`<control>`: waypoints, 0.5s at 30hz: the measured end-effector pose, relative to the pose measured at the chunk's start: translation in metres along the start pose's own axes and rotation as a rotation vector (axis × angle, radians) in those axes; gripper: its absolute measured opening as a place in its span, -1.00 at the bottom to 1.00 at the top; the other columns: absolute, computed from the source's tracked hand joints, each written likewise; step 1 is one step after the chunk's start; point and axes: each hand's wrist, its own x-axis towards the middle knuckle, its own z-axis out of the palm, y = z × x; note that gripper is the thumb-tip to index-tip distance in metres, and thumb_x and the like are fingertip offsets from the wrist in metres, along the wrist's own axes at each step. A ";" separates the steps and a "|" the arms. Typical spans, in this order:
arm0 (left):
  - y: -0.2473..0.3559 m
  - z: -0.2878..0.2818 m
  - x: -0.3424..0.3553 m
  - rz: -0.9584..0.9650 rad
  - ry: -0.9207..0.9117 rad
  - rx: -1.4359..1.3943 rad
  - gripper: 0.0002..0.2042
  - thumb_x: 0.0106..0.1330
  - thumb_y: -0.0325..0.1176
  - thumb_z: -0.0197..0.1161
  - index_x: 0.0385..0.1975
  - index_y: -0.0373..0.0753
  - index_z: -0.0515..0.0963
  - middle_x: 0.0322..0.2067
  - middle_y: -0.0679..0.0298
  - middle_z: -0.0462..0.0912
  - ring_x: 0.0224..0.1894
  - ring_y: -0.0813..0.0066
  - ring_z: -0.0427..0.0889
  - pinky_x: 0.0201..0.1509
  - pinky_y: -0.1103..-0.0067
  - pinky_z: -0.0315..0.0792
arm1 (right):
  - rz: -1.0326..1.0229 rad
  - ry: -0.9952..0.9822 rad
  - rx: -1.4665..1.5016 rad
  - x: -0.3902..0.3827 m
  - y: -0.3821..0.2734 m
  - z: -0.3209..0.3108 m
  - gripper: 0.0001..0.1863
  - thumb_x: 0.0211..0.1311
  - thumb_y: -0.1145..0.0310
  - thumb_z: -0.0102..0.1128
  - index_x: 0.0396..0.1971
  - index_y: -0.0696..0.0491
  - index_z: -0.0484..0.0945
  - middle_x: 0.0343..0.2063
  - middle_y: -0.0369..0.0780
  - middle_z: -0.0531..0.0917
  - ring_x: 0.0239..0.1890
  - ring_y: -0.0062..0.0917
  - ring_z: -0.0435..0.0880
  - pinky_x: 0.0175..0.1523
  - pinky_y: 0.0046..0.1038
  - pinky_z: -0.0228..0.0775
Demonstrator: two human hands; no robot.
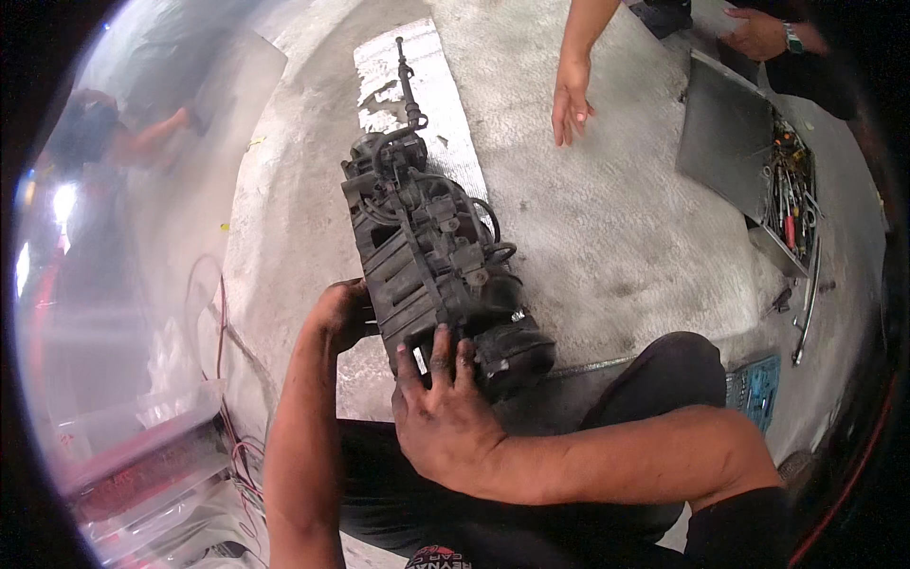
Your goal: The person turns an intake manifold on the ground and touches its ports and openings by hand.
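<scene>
A dark, dusty engine intake manifold with ribbed runners, hoses and brackets stands in front of me, its long axis pointing away. From its far end a thin black hose with a fitting sticks out. My left hand is curled against the manifold's left side, its fingertips partly hidden behind the edge. At the near end my right hand rests with stretched, parted fingers on the manifold's surface. Next to those fingers is a rounded black part at the near right corner.
Under the manifold's far part lies a torn silvery sheet on the concrete floor. Another person's hand reaches down beyond it. An open toolbox stands right, near a blue tool case. Plastic sheeting and red cables are left.
</scene>
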 end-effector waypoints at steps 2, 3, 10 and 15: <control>0.000 -0.009 -0.003 -0.025 -0.021 0.043 -0.62 0.49 -0.21 0.01 0.08 -0.38 0.53 -0.01 0.02 0.68 -0.06 0.12 0.68 0.03 0.24 0.54 | 0.010 0.022 -0.008 0.001 -0.008 0.006 -0.52 0.34 0.24 0.01 0.02 0.35 0.57 0.27 0.20 0.39 0.21 0.52 0.28 0.23 0.46 0.07; 0.001 -0.011 -0.007 -0.026 -0.016 0.042 -0.62 0.49 -0.21 0.01 0.08 -0.38 0.53 -0.01 0.02 0.68 -0.06 0.12 0.68 0.03 0.24 0.54 | -0.058 -0.024 -0.052 0.003 -0.013 0.006 -0.53 0.35 0.27 0.00 0.06 0.33 0.55 0.28 0.19 0.39 0.21 0.50 0.30 0.23 0.47 0.06; -0.010 -0.025 -0.010 -0.010 -0.002 -0.121 -0.64 0.48 -0.25 0.04 0.04 -0.43 0.54 -0.04 0.02 0.68 -0.09 0.11 0.70 0.01 0.24 0.56 | -0.243 -0.012 0.043 0.005 -0.021 0.006 -0.58 0.36 0.30 -0.04 0.05 0.25 0.59 0.30 0.16 0.39 0.24 0.37 0.37 0.17 0.46 0.16; -0.019 -0.036 -0.007 0.037 -0.032 -0.109 -0.64 0.47 -0.26 0.10 0.01 -0.47 0.55 -0.09 0.01 0.70 -0.13 0.15 0.71 -0.04 0.26 0.59 | -0.367 0.066 0.028 0.002 -0.015 -0.002 -0.57 0.34 0.21 -0.01 -0.05 0.25 0.64 0.29 0.14 0.40 0.22 0.34 0.42 0.14 0.38 0.27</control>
